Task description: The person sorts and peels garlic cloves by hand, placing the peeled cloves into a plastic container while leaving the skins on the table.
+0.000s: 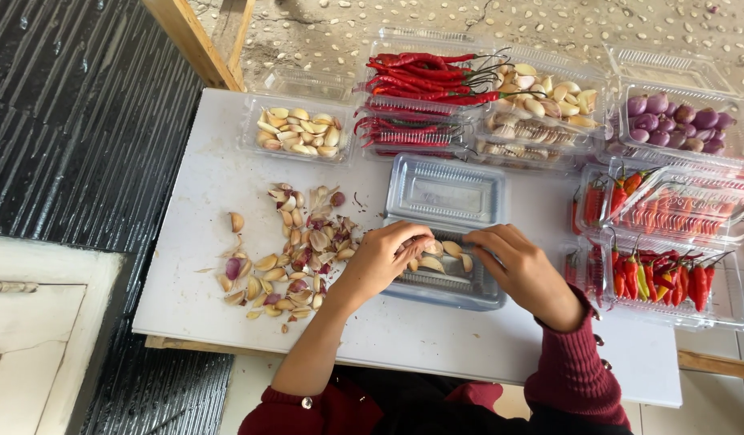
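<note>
Clear plastic, hinged and lying open, the clamshell box [445,234] sits on the white table [195,201] right in front of me, a few garlic cloves [451,249] in its near half. My left hand [386,256] curls over them, fingertips pinched on a clove; my right hand [523,266] rests half-curled on the box's edge, and whether it holds anything I cannot tell. Loose cloves and skins [295,254] lie just left. Beyond stand boxes of garlic [298,131], red chillies [424,76] and shallots [678,121], partly stacked, lower layers hard to make out.
</note>
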